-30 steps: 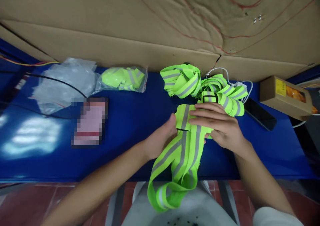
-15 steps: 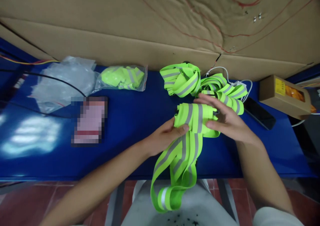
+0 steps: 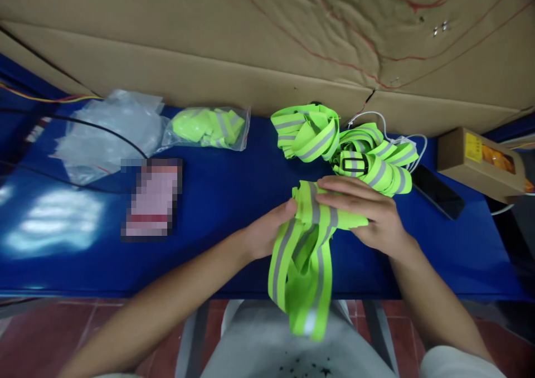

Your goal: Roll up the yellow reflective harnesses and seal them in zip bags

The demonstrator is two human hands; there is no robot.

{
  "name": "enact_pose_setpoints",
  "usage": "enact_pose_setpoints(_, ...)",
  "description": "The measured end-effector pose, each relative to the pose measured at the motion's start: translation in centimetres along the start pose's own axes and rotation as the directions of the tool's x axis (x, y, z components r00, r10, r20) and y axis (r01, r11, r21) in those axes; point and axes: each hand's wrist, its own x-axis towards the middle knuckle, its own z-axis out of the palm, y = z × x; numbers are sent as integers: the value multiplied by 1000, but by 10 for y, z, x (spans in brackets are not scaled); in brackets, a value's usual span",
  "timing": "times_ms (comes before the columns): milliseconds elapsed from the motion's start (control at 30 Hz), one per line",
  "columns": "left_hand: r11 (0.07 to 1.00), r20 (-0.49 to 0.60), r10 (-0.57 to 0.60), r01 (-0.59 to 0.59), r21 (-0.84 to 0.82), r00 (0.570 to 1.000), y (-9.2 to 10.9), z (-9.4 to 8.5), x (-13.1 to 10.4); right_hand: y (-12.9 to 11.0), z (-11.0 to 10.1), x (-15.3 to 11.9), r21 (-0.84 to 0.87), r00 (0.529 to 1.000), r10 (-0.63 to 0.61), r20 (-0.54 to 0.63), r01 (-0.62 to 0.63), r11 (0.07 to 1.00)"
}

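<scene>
A folded bundle of neon green strap with grey stripes (image 3: 309, 255) is held between both hands over the front of the blue table, its loops hanging past the edge. My left hand (image 3: 270, 227) grips the bundle's left side, thumb at its upper edge. My right hand (image 3: 365, 211) lies over the bundle's top right, fingers pressed across it and thumb beneath. Just behind lie a strap bundle with a black buckle (image 3: 376, 171) and another coiled green strap bundle (image 3: 307, 131).
On the blue table (image 3: 221, 199), clear plastic bags (image 3: 112, 132) and a bagged green strap (image 3: 209, 127) lie at the left behind a blurred pink object (image 3: 152, 199). At the right are a black phone (image 3: 438, 191), a white cable and a cardboard box (image 3: 480, 160).
My right hand has moved from the bundle's right end onto its top, its fingers now across the strap. The hanging loops have swung right, and the black buckle behind has come into view.
</scene>
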Motion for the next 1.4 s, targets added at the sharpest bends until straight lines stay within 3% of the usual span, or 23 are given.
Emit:
enact_pose_setpoints(100,988,44,-103,108,-113,994,1,-1,1,3,7,-2,-84,994,-42,100,51,995)
enact_pose_setpoints(200,984,-33,-124,118,-133,992,2,-2,3,1,10,0,-111,985,-40,167,59,992)
enact_pose_setpoints(400,993,-75,-114,111,-43,991,8,2,0,-7,-6,3,125,955,113,275,-152,980)
enact_pose_setpoints(500,998,-45,-60,61,11,997,10,4,-1,-5,-3,4,302,960,224,170,-267,915)
enact_pose_setpoints(600,999,-8,-22,22,48,1000,8,6,-2,0,8,6,386,920,370,130,-391,836)
enact_pose_setpoints(733,997,-103,56,-51,50,993,4,8,-2,-1,15,6,411,873,467,143,-481,774)
enact_pose_setpoints(833,995,-152,97,-92,37,984,2,9,-2,-6,17,6,404,879,466,97,-463,789)
enact_pose_setpoints(1067,994,-95,108,-108,3,990,-4,7,-3,-8,38,6,342,882,464,-79,-414,844)
enact_pose_setpoints(1267,969,-45,178,-167,181,983,0,7,0,-5,41,5,285,937,336,-99,-296,912)
enact_pose_setpoints(1333,953,-77,229,-207,223,970,5,6,1,-4,41,4,221,938,322,-129,-289,931)
enact_pose_setpoints(1400,934,-177,309,-263,242,935,12,4,2,-2,43,2,148,917,345,-202,-319,936)
